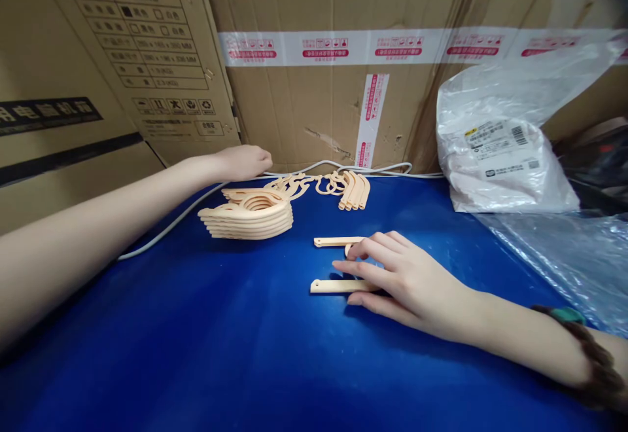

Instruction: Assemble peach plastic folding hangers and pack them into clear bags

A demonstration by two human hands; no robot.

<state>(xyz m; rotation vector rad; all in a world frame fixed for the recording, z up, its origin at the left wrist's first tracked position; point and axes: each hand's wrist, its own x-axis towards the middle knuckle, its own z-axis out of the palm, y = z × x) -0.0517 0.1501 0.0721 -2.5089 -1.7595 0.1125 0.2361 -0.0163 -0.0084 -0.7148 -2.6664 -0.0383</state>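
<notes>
At the back left, my left hand (246, 162) is curled closed above the cable; its fingertips are hidden, so I cannot see whether anything is in them. Beside it stands a stack of beige plastic hanger bodies (248, 222). My right hand (400, 275) lies low over the table, thumb and index finger on either side of a straight beige hanger arm (326, 286). Another hanger arm (333, 241) lies just beyond it, with a small rounded end under the bent fingers. Farther back are several beige hanger hooks (294, 186) and a row of curved hanger arms (354, 191).
A blue surface (196, 340) covers the table. Cardboard boxes (294, 105) wall off the back and left. A white cable (171, 222) runs along the rear. On the right sit a white plastic bag (505, 157) and a clear plastic sheet (579, 255).
</notes>
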